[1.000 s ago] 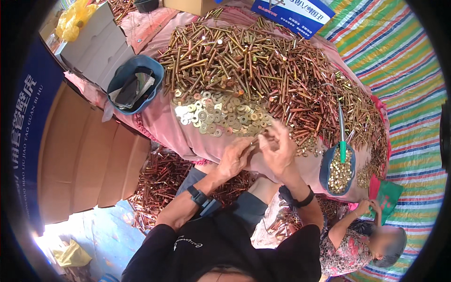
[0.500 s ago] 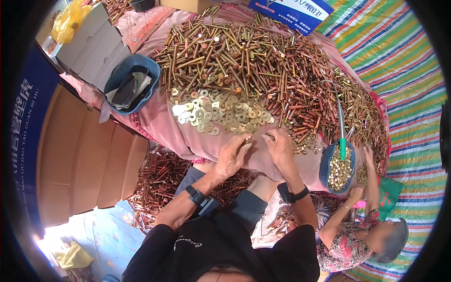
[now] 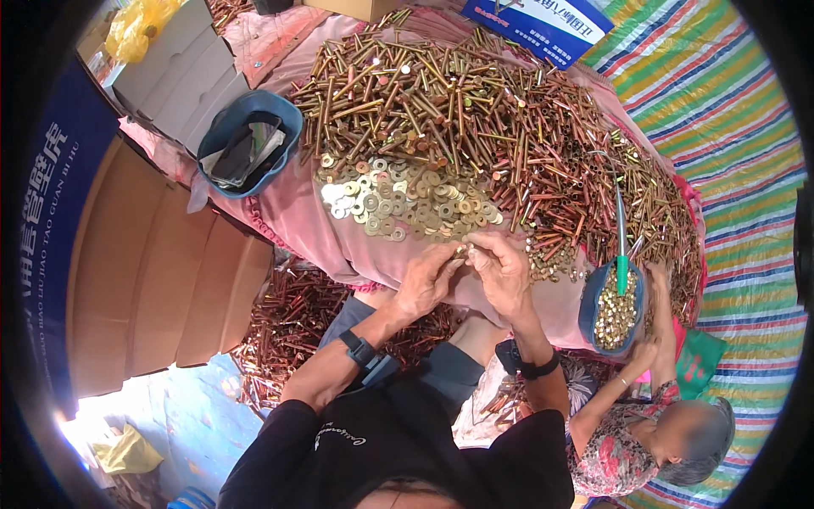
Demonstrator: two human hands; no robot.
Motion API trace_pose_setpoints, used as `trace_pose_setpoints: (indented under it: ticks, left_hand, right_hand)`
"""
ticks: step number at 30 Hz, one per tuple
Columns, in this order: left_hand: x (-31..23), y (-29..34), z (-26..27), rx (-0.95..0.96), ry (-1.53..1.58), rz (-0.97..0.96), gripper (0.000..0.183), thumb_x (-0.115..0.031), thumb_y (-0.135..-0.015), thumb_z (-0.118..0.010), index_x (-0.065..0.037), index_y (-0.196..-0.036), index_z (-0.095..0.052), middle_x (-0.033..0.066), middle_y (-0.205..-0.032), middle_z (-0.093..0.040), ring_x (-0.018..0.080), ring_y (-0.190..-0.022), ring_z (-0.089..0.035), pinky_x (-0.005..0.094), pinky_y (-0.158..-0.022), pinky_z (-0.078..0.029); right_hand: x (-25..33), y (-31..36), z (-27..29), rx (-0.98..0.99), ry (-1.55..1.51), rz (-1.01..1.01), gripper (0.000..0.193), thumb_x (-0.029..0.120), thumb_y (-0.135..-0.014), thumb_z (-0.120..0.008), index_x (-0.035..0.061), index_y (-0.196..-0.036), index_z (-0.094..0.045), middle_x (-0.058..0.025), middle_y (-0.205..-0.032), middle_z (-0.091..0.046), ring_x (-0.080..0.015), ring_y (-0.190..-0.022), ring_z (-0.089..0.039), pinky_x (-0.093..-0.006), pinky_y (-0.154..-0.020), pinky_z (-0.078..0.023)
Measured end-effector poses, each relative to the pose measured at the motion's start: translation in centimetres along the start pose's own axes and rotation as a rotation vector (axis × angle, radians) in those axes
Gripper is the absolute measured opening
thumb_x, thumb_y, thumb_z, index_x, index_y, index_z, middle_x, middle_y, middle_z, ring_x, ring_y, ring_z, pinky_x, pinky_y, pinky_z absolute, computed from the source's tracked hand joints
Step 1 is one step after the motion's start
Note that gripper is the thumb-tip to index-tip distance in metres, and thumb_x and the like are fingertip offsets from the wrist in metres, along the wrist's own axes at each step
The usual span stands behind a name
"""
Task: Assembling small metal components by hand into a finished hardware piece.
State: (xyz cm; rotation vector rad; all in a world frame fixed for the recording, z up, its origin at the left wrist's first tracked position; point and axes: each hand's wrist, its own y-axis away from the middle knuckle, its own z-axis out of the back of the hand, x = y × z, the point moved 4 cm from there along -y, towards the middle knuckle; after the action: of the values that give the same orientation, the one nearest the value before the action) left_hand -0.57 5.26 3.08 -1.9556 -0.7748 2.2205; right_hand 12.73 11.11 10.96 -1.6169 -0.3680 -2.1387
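Observation:
Over the near edge of a pink cloth, my left hand and my right hand meet at their fingertips. Both hands are closed in a pinch around something small, mostly hidden by the fingers. Just beyond them lies a spread of flat yellowish washers. A large heap of long brassy bolts rises behind the washers, with reddish metal sleeves to its right. Small loose nuts lie on the cloth to the right of my right hand.
A blue bin of nuts with a green-handled tool stands at right, near a co-worker's arms. Another blue bin holds dark items at left. Cardboard boxes line the left side. More sleeves lie below the table edge.
My two hands have come together, the left shifting slightly right and the right slightly left, so their fingertips now meet. The whole view has shifted slightly.

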Motion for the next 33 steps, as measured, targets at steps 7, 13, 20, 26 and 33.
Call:
trace_pose_setpoints:
  ticks: [7, 13, 20, 26, 33]
  left_hand:
    - [-0.2, 0.0, 0.2, 0.009, -0.035, -0.044, 0.032, -0.001, -0.093, -0.070, 0.002, -0.124, -0.064, 0.0198, -0.104, -0.071, 0.0382, -0.095, -0.069, 0.0418, -0.084, -0.056]
    - [0.0, 0.0, 0.2, 0.002, -0.038, -0.058, 0.032, 0.000, -0.093, -0.069, 0.002, -0.124, -0.064, 0.0202, -0.103, -0.070, 0.0389, -0.094, -0.068, 0.0427, -0.082, -0.056]
    - [0.0, 0.0, 0.1, -0.015, -0.035, -0.079, 0.033, 0.001, -0.092, -0.069, 0.003, -0.125, -0.064, 0.0203, -0.101, -0.070, 0.0367, -0.091, -0.069, 0.0405, -0.078, -0.055]
    - [-0.1, -0.1, 0.3, -0.026, -0.038, -0.087, 0.031, 0.001, -0.092, -0.070, 0.003, -0.123, -0.065, 0.0196, -0.098, -0.069, 0.0354, -0.087, -0.068, 0.0397, -0.076, -0.055]
    - [-0.3, -0.1, 0.2, -0.002, -0.026, -0.053, 0.030, 0.002, -0.093, -0.068, 0.002, -0.123, -0.065, 0.0192, -0.098, -0.069, 0.0354, -0.088, -0.068, 0.0402, -0.077, -0.055]
  right_hand:
    - [1.5, -0.4, 0.0, 0.117, 0.378, 0.273, 0.027, -0.001, -0.096, -0.064, -0.0048, -0.123, -0.068, -0.0143, -0.109, -0.068, -0.0241, -0.097, -0.068, -0.0309, -0.084, -0.053]
    - [2.8, -0.4, -0.5, 0.050, 0.352, 0.290, 0.025, -0.003, -0.096, -0.065, -0.0045, -0.120, -0.069, -0.0148, -0.112, -0.069, -0.0234, -0.099, -0.068, -0.0317, -0.086, -0.054]
    - [-0.6, 0.2, -1.0, -0.039, -0.203, 0.026, 0.026, 0.003, -0.100, -0.067, -0.0054, -0.124, -0.066, -0.0110, -0.118, -0.070, -0.0164, -0.109, -0.067, -0.0294, -0.097, -0.054]
    - [-0.7, 0.1, -1.4, -0.041, -0.358, -0.046, 0.025, -0.003, -0.096, -0.069, -0.0049, -0.121, -0.068, -0.0105, -0.118, -0.071, -0.0131, -0.105, -0.067, -0.0264, -0.095, -0.053]
    - [0.7, -0.1, -0.9, -0.080, 0.318, 0.371, 0.025, 0.001, -0.091, -0.075, -0.0028, -0.115, -0.069, -0.0113, -0.110, -0.071, -0.0135, -0.096, -0.067, -0.0266, -0.083, -0.055]
